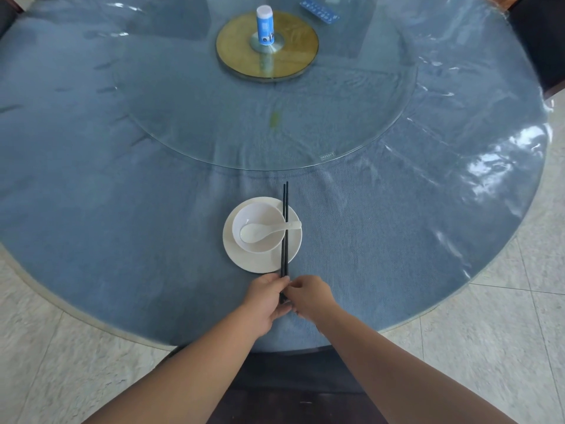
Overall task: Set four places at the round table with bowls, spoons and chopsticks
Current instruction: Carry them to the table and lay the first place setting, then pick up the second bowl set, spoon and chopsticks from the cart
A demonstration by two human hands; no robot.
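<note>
Round table [122, 209] fills most of frame, blue cloth under clear plastic film. Glass turntable [183, 117] in upper middle, gold disc base [232, 50] at its hub, white bottle with blue label [264, 24] upright on hub. Blue flat packet [319, 11] at top right of turntable. Tiled floor [489, 347] lower corners. Dark chair [293, 371] at bottom centre between forearms.

White plate [260, 261] lower centre, white bowl [260, 240] on its left part. White spoon [266, 231] lies in bowl, scoop left, handle pointing right over bowl rim.

Black chopsticks [285, 228], pair together, long axis near vertical in frame, tips toward turntable, crossing plate's right part and spoon handle; near ends in hands.

Left hand [266, 301] fingers curled round chopstick ends. Right hand [312, 298] fingertips pinch same ends from right. Hands touching, just below plate.
</note>
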